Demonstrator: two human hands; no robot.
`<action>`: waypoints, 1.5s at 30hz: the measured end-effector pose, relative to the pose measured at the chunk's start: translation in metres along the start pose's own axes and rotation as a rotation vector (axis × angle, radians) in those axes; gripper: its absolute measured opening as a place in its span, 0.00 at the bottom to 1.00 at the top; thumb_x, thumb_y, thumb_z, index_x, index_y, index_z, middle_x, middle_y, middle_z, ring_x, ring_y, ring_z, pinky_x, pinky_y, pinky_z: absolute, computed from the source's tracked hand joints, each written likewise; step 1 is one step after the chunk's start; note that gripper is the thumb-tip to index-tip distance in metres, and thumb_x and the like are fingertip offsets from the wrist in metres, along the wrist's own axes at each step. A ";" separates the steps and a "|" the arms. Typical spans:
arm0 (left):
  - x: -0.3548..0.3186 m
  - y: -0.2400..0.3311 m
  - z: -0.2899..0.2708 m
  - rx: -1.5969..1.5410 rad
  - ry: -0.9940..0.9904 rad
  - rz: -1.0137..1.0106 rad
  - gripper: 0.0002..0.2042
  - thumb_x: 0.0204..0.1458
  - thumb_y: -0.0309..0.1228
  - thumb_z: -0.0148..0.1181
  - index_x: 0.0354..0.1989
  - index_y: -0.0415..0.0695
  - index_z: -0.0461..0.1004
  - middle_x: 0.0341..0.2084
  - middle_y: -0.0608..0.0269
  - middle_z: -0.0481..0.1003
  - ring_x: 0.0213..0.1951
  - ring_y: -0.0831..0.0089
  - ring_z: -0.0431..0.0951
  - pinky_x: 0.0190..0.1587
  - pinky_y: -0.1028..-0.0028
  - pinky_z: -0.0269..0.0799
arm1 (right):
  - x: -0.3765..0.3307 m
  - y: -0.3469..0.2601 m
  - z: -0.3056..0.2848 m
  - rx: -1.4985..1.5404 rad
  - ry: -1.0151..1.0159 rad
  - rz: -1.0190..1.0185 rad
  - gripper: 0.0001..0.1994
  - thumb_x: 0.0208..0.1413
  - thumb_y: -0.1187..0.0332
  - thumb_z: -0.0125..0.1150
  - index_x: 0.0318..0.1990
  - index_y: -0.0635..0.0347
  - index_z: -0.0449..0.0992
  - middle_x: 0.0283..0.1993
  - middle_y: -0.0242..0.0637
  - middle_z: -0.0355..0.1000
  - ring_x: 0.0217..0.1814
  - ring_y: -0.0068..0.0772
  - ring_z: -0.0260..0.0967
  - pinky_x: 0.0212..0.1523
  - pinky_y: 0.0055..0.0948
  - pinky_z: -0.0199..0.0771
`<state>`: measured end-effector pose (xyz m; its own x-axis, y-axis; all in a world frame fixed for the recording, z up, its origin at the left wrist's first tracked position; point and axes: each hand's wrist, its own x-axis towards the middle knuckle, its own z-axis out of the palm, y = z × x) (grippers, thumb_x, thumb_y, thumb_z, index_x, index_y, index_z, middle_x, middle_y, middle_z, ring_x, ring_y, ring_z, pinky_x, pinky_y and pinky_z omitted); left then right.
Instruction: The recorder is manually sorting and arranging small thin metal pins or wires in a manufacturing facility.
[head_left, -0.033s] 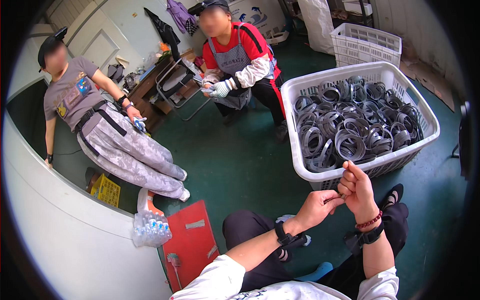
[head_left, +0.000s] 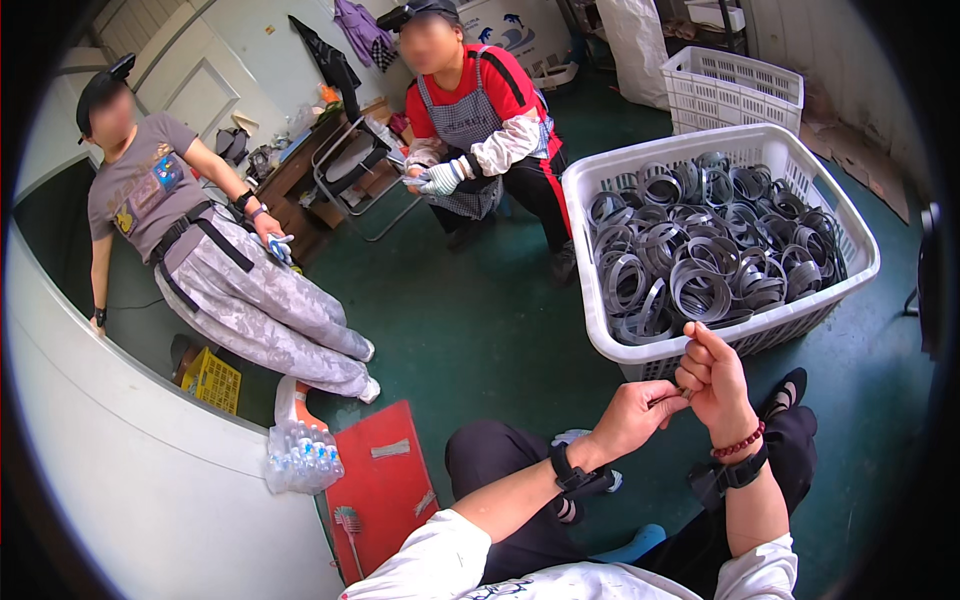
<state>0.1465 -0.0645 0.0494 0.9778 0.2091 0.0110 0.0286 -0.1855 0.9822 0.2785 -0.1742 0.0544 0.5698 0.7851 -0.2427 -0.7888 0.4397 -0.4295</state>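
Note:
In front of my body, just before the near side of the white basket, my two hands meet. My left hand (head_left: 632,422) is closed in a pinch, its thumb and fingers at the base of the other hand's fingers. The fingers of my right hand (head_left: 712,372) are curled, the index finger bent uppermost. Something thin and small seems to be pinched between the hands, too small to name. Beyond them stands the white plastic basket (head_left: 612,345), filled with coiled dark grey strips (head_left: 700,288). Neither hand touches the basket or coils.
A seated person (head_left: 490,110) in gloves and an apron faces me; another person (head_left: 165,200) stands at left. A second white basket (head_left: 730,90) is behind the full one. A red board (head_left: 380,470), brush (head_left: 348,520) and bottle pack (head_left: 302,458) lie at lower left.

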 end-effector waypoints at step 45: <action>0.001 0.003 -0.009 0.053 0.051 0.045 0.09 0.55 0.30 0.71 0.34 0.35 0.81 0.22 0.71 0.75 0.27 0.86 0.69 0.29 0.78 0.67 | 0.005 0.005 0.007 0.052 0.019 0.031 0.18 0.71 0.55 0.51 0.28 0.51 0.68 0.14 0.16 0.42 0.11 0.14 0.33 0.13 0.22 0.36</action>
<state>0.1461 -0.0564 0.0538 0.9665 0.2479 0.0661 -0.0031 -0.2463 0.9692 0.2763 -0.1653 0.0570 0.5487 0.7904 -0.2724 -0.8170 0.4378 -0.3754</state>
